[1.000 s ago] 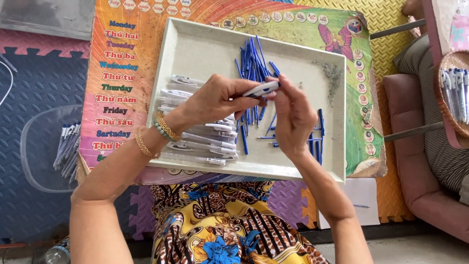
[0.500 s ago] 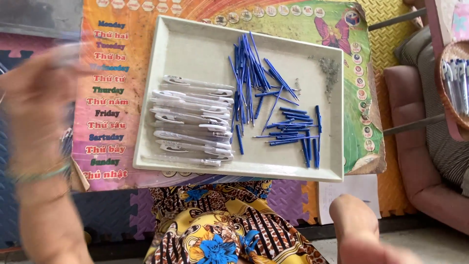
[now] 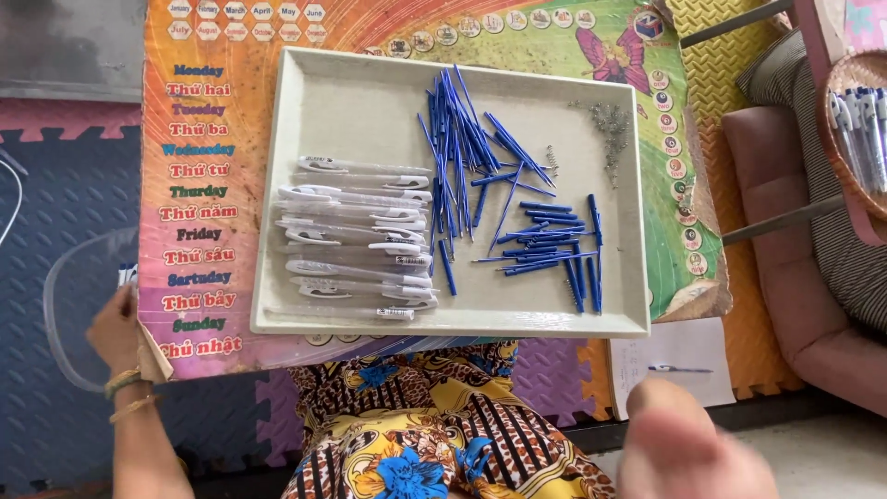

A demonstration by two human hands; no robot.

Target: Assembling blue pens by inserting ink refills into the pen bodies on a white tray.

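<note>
**Both hands off the tray, pen parts lying sorted**

Your left hand (image 3: 115,328) sits low at the left, curled against the corner edge of the colourful board (image 3: 199,185) that carries the tray; whether its fingers grip that edge or only rest there I cannot tell, as they are hidden behind it. Two bracelets ring the wrist just below it. A clear plastic bag (image 3: 78,305) lies on the dark foam mat right beside that hand.

Your right hand (image 3: 688,444) is a blur at the bottom right, near your patterned lap, well apart from the tray; its shape is too smeared to say whether it is spread or closed, and nothing shows in it.

Up and to the right of your left hand stands the pale tray (image 3: 370,92). Its nearest load is the stack of white pen barrels (image 3: 356,240), lying crosswise. Just beyond them lie the blue refills (image 3: 462,148), then a looser cluster of short blue pieces (image 3: 554,240) above your right hand. Small metal springs (image 3: 610,125) gather in the tray's far right corner
</note>
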